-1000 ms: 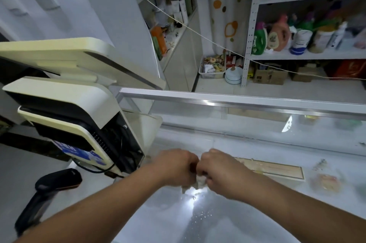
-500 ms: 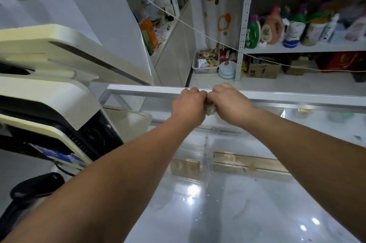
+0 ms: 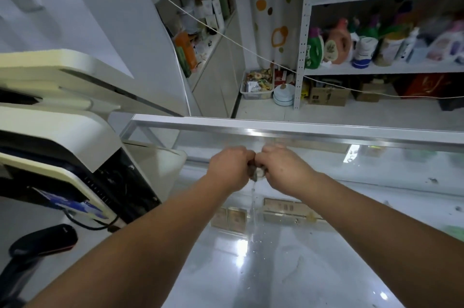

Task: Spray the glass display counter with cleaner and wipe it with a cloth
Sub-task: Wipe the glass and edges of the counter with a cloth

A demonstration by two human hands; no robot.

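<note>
1. Centre frame: left hand [image 3: 231, 168] and right hand [image 3: 285, 171], each grip closed tight on the cloth [image 3: 257, 173], which is bunched between them above the counter [image 3: 313, 270].
2. A thread of water [image 3: 253, 203] falls from the cloth onto the glass, with droplets below.
3. The till [image 3: 62, 142] crowds the counter's left edge; scanner [image 3: 42, 240] at lower left.
4. Upper right, beyond the rail [image 3: 326, 133]: shelves [image 3: 376, 70] holding bottles.

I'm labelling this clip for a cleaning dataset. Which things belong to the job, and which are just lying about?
In the job: left hand and right hand, both gripping the dripping cloth; glass counter under them.
Lying about: till screen, barcode scanner, detergent bottles, basket.
</note>
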